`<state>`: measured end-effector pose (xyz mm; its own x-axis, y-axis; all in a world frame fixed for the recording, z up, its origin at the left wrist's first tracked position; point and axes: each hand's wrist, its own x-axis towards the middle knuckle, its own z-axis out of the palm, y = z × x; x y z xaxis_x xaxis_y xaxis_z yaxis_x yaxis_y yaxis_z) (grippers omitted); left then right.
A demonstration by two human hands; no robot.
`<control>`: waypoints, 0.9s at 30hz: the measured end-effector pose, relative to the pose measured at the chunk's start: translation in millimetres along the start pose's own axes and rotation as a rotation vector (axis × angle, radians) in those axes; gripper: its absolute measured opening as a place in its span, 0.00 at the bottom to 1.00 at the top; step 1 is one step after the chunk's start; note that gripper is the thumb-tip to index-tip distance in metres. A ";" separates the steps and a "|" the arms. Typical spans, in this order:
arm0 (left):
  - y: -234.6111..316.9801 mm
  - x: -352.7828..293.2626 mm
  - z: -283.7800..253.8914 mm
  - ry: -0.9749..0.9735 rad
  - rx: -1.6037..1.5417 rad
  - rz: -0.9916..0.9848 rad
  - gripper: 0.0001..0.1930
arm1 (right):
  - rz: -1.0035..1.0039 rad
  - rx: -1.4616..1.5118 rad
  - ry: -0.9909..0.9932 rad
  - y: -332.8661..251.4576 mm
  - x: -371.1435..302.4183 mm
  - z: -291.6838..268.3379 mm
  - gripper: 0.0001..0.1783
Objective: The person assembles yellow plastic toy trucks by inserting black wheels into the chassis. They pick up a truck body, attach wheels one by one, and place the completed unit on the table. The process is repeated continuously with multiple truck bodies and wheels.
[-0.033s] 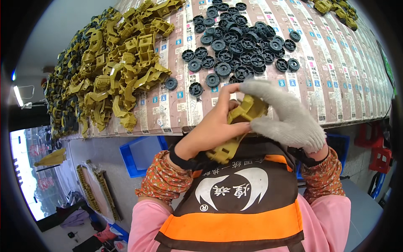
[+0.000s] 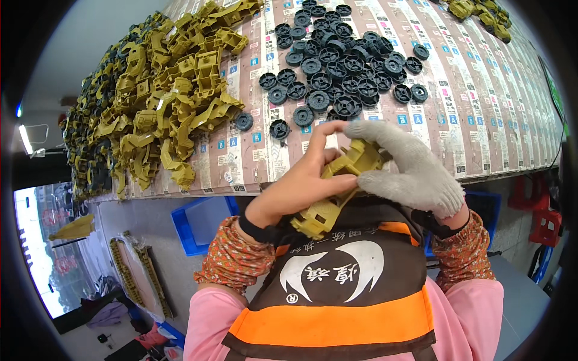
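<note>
An olive-yellow plastic toy vehicle body (image 2: 322, 213) is held slantwise just past the table's near edge, over my apron. My bare left hand (image 2: 304, 180) is closed round its middle, thumb across it and index finger reaching to the glove. At the upper end my right hand (image 2: 412, 168), in a pale knitted glove, pinches the body between thumb and fingers. Those fingertips partly hide that end, so I cannot tell whether a small part is in them. Beyond the hands lies a loose pile of black toy wheels (image 2: 347, 106).
A large heap of olive-yellow plastic parts (image 2: 144, 114) covers the left of the table (image 2: 481, 132). More yellow pieces (image 2: 497, 27) lie at the far right. Below the edge are a blue bin (image 2: 191, 231) on the left and red stools (image 2: 545, 219) on the right.
The toy vehicle body has shifted slightly, its lower end a little down and to the left. Both hands keep their hold on it.
</note>
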<state>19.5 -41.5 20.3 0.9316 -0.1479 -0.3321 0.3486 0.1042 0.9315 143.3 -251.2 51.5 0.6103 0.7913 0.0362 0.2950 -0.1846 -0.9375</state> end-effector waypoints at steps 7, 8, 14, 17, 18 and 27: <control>-33.3 -9.8 -23.9 -0.077 -0.926 0.300 0.47 | 0.537 0.547 0.195 18.9 -20.4 0.6 0.15; -35.0 -6.8 -16.6 0.055 -0.862 0.325 0.44 | 0.593 0.558 0.226 14.2 -20.5 7.0 0.14; -27.6 2.2 -13.8 0.431 -0.681 0.344 0.26 | 0.153 0.055 -0.086 -1.8 -8.8 17.2 0.13; -27.0 -2.1 -16.6 0.522 -0.650 0.362 0.21 | -0.022 -0.294 0.099 18.1 32.3 9.8 0.11; -20.1 -4.7 -12.7 0.563 -0.625 0.305 0.21 | -0.064 -0.453 0.159 21.6 46.5 9.1 0.11; -20.5 -15.0 -7.6 0.586 -0.562 0.210 0.23 | -0.217 -0.767 0.174 36.4 78.6 23.8 0.13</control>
<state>-0.8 -34.0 5.0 0.8316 0.4483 -0.3278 0.0166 0.5699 0.8215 184.6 -181.9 12.0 0.5688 0.7649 0.3024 0.8025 -0.4356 -0.4078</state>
